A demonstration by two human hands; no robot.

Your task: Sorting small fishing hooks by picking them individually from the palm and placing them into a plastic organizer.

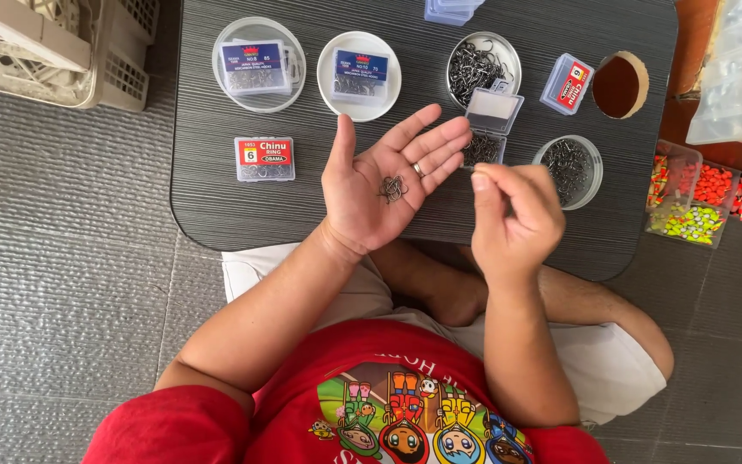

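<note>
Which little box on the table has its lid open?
The small clear box just beyond the left hand's fingertips; its lid stands up, while the other boxes are shut.

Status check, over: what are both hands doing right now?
Left hand open, palm up, cradling small dark metal fish hooks. Right hand pinched shut; contents unclear. Nothing between them.

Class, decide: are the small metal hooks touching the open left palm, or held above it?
Touching. The head view shows the little pile of hooks lying directly on the upturned left hand, with no gap beneath them.
</note>
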